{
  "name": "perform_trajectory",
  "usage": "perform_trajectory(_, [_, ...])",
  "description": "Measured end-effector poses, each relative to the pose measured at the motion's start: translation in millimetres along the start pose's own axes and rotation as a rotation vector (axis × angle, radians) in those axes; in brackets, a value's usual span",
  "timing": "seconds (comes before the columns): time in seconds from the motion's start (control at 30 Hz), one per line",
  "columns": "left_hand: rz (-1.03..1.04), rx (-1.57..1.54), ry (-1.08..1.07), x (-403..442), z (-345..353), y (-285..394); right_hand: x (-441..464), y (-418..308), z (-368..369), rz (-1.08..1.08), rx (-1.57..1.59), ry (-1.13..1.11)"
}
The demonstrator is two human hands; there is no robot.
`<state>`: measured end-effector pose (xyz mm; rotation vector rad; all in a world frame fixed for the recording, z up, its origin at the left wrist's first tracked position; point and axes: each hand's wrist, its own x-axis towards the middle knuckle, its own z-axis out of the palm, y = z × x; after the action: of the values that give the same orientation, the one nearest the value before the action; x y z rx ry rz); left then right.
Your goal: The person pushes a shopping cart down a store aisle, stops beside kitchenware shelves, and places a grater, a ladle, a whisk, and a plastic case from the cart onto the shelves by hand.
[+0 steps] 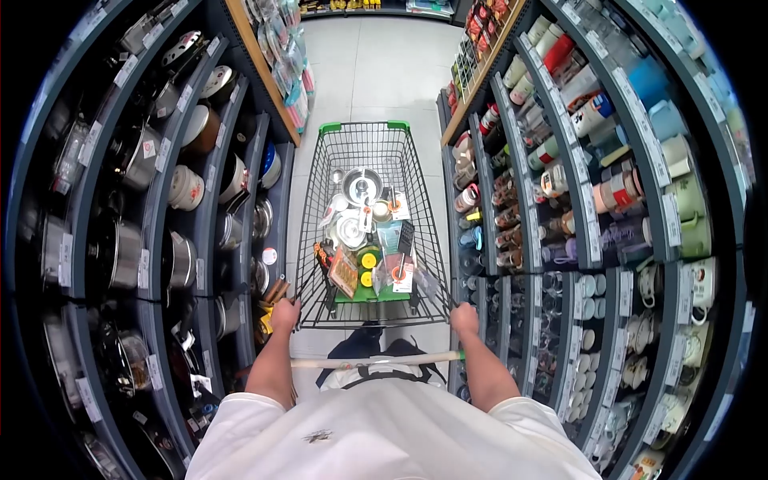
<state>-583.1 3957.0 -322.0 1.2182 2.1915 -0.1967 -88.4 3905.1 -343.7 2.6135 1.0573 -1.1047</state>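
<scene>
A black wire shopping cart [426, 204] with green corner pieces at its front stands straight ahead of me. My left hand [286, 314] is closed at the cart's near left edge. On the opposite side, my right hand [464, 318] is wrapped round the near right edge. The cart's pale handle bar [376, 360] runs across close to my waist. Inside the basket lie a shiny metal pot [362, 186], a second round metal piece [350, 229], yellow-and-green round items [368, 270] and several packaged goods. Both hands' fingertips are partly hidden.
Shelves on the left carry pots and pans [126, 254]. Those on the right hold bottles [558, 52], mugs [700, 290] and cups [588, 364]. Hanging packages [272, 44] flank the aisle farther ahead. Pale floor tiles [364, 80] stretch beyond the cart to another shelf.
</scene>
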Motion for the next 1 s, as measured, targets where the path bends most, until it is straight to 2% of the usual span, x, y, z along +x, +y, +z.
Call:
perform_trajectory(0.17, [-0.042,-0.023,-0.036,65,3,17,42,-35,-19,0.016,0.002,0.022])
perform_trajectory(0.3, [-0.010,0.064,-0.035,94,-17,51,66,-76,-46,0.011,-0.020,0.011])
perform_trajectory(0.4, [-0.036,0.004,-0.010,98,-48,95,94,-100,-56,0.002,-0.014,0.040])
perform_trajectory(0.43, [-0.090,0.033,-0.080,112,-51,100,102,-107,-56,-0.001,-0.012,0.063])
perform_trajectory(0.53, [-0.045,0.065,-0.052,146,-55,114,120,-141,-76,-0.012,-0.021,0.070])
perform_trajectory(0.73, [-0.033,0.039,-0.005,211,-79,152,169,-211,-112,0.020,-0.056,-0.037])
perform_trajectory(0.83, [-0.035,-0.016,-0.064,242,-96,176,205,-240,-126,0.023,-0.032,-0.067])
perform_trajectory(1.0, [-0.045,-0.025,-0.031,282,-115,222,246,-287,-155,-0.026,-0.091,-0.016])
